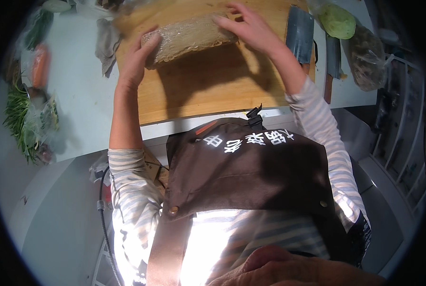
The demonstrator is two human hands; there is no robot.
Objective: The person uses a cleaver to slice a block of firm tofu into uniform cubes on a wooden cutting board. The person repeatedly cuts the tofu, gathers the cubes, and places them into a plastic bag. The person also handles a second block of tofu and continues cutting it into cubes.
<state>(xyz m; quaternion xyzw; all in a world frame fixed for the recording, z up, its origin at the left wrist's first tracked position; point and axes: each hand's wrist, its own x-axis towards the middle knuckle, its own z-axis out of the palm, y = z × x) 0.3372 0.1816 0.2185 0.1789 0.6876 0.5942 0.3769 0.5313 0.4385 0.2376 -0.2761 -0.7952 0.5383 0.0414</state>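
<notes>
A pale, tan block of food wrapped in clear plastic film [188,37] is over the wooden cutting board [213,96]; its exact kind is unclear. My left hand [138,57] grips its left end, thumb on the near side and fingers mostly hidden behind. At the right end is my right hand [254,32], its thumb lying over the film and its other fingers apart from the thumb at the far side. Whether this hand bears any of the block's weight is hard to see. A dark shadow falls on the board on the near side of the block.
A cleaver [299,35] lies on the board's right side, and a second knife [333,57] lies beside the board. Farther right are a cut cabbage [337,21] and a filled plastic bag [365,59]. A grey cloth [107,44], a carrot [40,66] and green vegetables [16,114] lie left.
</notes>
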